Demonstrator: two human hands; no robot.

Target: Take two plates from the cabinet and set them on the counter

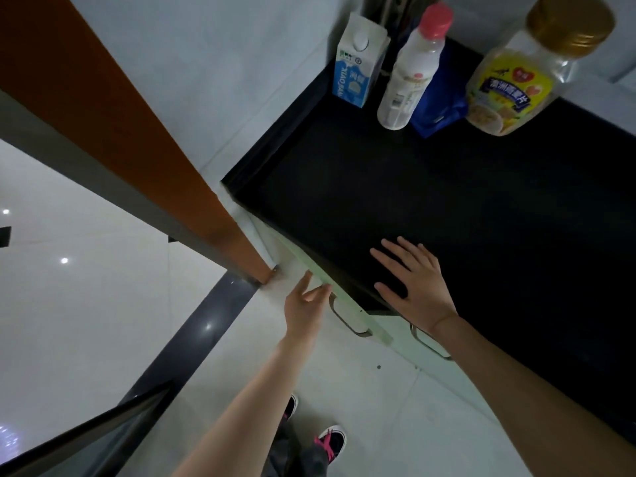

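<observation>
A black counter fills the right half of the head view. Below its front edge, pale green cabinet doors with metal bar handles hang over the floor. My left hand reaches toward the top edge of the left door, fingers spread and touching or nearly touching it. My right hand rests flat on the counter near its front edge, fingers apart, holding nothing. No plates are in view; the cabinet's inside is hidden.
At the back of the counter stand a milk carton, a white bottle with a pink cap, a blue pouch and a gold-lidded jar. An orange door frame runs along the left. Pale floor tiles lie below.
</observation>
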